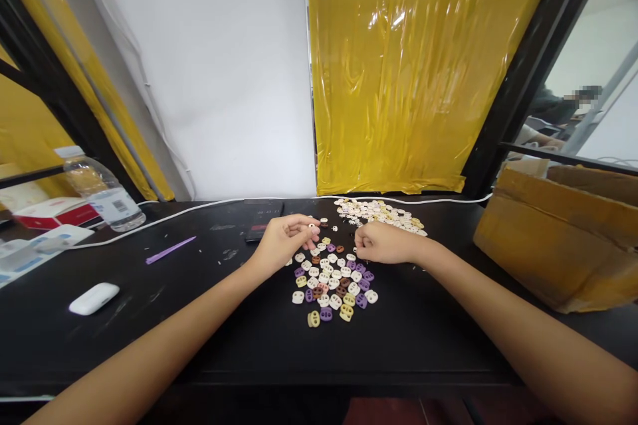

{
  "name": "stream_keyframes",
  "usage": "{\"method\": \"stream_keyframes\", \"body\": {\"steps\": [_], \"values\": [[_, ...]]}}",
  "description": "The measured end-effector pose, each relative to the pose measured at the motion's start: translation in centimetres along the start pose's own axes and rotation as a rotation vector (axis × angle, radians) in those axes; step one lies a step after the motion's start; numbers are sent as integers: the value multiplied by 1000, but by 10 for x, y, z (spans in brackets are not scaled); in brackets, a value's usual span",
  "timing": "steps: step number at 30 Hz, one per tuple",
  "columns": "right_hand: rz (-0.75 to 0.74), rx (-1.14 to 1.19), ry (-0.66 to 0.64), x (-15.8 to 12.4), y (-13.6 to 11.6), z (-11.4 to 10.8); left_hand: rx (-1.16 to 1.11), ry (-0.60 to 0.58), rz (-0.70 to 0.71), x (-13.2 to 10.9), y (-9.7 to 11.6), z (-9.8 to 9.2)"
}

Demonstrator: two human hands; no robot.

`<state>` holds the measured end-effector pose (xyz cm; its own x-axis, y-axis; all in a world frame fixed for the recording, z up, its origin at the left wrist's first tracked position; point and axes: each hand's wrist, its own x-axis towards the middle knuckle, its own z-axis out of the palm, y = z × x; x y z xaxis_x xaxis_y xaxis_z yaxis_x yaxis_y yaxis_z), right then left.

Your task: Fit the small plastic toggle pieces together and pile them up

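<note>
My left hand (pixel 289 239) pinches a small white two-hole cord lock (pixel 312 226) between thumb and fingertips, above the table. To its right, my right hand (pixel 376 242) is closed, knuckles up, its fingertips curled down near the table; what they hold, if anything, is hidden. In front of both hands lies a loose spread of two-hole cord locks (pixel 335 301), in white, purple, yellow and brown. Behind my right hand is a heap of pale, mostly white small pieces (pixel 383 212). A few single pieces lie between the hands, one of them white (pixel 334 229).
A black phone-like device (pixel 255 232) lies behind my left hand. Leftward are a purple pointed stick (pixel 171 250), a white earbud case (pixel 94 299), a water bottle (pixel 107 192) and a power strip (pixel 44 252). A cardboard box (pixel 553 239) stands right. A white cable (pixel 164 216) runs along the back.
</note>
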<state>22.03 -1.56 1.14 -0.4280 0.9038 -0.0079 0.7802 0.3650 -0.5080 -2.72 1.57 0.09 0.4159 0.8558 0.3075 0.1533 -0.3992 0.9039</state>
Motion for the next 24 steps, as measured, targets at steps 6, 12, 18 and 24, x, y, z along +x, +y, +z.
{"method": "stream_keyframes", "body": {"steps": [6, 12, 18, 24], "values": [[-126, 374, 289, 6, -10, 8, -98, -115, 22, -1, -6, 2], [-157, 562, 345, 8, -20, 24, -141, -205, -8, -6, -2, 10], [-145, 569, 356, 6, -27, 33, -179, -212, -75, -9, -1, 15], [-99, 576, 417, 5, -30, 34, -215, -215, -86, -11, -2, 16]]}}
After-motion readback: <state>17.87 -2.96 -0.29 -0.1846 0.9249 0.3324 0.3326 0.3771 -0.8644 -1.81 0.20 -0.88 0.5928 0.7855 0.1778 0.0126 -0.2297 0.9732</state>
